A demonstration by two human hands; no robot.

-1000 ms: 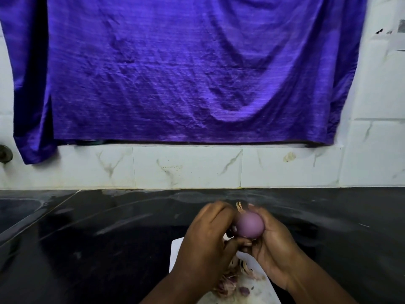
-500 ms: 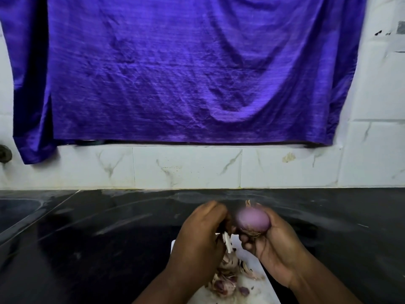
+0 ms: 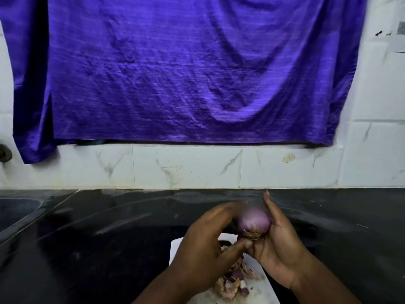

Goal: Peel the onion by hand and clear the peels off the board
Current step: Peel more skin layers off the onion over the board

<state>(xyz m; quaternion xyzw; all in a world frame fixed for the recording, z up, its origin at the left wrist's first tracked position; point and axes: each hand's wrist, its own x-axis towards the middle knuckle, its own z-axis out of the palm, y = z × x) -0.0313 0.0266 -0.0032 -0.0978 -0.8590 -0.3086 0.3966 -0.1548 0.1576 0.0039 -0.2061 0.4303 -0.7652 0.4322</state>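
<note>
A purple onion (image 3: 254,221) with a dry root tuft at its lower end rests in my right hand (image 3: 277,244), cupped from the right with the fingers stretched upward. My left hand (image 3: 208,249) touches the onion's left side, its thumb and fingertips pinching at the root end. Both hands hover above a white cutting board (image 3: 175,246). A heap of papery onion peels (image 3: 232,281) lies on the board beneath my hands. The board's lower part is cut off by the frame edge.
The board sits on a dark glossy countertop (image 3: 98,238). A sink basin (image 3: 15,207) is at the far left. White marble-patterned wall tiles (image 3: 186,167) run behind, with a large purple cloth (image 3: 186,69) hanging over them.
The onion has been turned so its root tuft now points down instead of up. My left hand dropped a peel strip onto the heap and came back to the onion's root end.
</note>
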